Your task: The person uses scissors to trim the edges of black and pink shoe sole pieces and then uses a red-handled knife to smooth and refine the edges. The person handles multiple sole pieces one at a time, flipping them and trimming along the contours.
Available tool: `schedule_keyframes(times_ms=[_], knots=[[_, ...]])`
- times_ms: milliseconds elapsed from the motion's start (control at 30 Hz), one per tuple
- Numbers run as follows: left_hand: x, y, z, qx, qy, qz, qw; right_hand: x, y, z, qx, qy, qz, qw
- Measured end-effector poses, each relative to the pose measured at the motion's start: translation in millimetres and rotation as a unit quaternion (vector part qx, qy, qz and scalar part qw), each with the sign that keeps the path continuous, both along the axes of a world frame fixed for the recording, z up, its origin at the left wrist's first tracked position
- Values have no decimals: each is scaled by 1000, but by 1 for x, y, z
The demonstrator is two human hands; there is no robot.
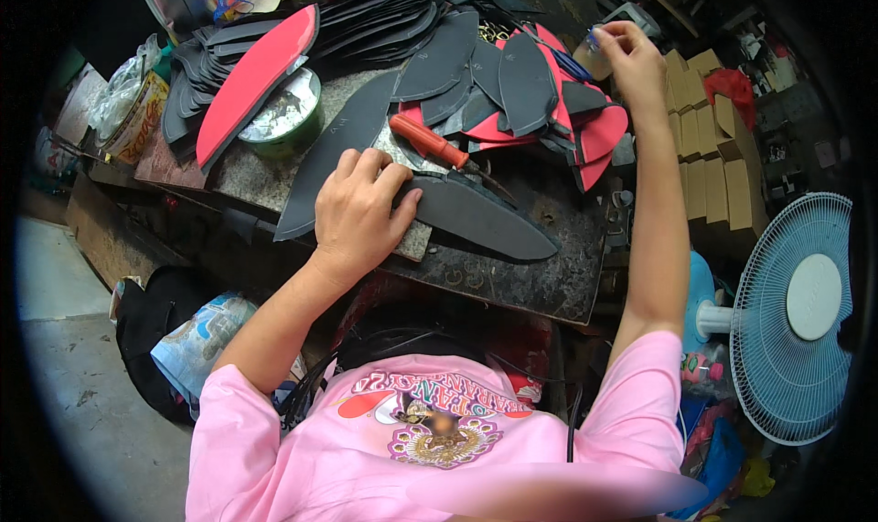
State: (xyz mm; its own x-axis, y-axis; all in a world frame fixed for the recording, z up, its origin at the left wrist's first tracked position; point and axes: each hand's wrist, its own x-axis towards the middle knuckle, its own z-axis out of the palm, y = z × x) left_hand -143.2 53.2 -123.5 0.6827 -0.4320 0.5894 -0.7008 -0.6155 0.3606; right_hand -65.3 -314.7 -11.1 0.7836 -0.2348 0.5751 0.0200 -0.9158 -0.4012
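Observation:
My left hand (361, 206) is closed at the near edge of a long dark grey foam piece (485, 215), its thumb and fingers pressed on the left end. My right hand (633, 64) reaches to the far right of the bench, fingertips pinched together beside a small translucent container (593, 57) with a blue part at its top. What exactly the fingertips hold is too small to tell. A red-handled tool (427, 141) with a dark pointed metal end lies just beyond the foam piece. Cut pieces, grey (529, 85) and pink-red (602, 136), are heaped between my hands.
Stacked black pieces (366, 28) fill the back left. A long pink-red piece (261, 78) leans across a round tub (291, 110) of whitish material. Cardboard boxes (709, 147) and a standing fan (794, 316) are at the right. The bench's front edge (512, 301) faces me.

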Motion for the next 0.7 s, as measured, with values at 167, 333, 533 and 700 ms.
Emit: schedule_keyframes(times_ms=[167, 333, 533, 700], knots=[[0, 1, 2, -18, 3, -5, 1000, 93, -118, -45, -85, 31, -196, 976], [1, 1, -2, -41, -27, -2, 999, 128, -155, -92, 48, 16, -147, 988], [0, 2, -4, -51, -73, -13, 996, 85, -102, -52, -28, -245, -33, 968], [-3, 4, -7, -34, -159, -80, 983, -53, -23, 1, 121, -169, 94, 974]])
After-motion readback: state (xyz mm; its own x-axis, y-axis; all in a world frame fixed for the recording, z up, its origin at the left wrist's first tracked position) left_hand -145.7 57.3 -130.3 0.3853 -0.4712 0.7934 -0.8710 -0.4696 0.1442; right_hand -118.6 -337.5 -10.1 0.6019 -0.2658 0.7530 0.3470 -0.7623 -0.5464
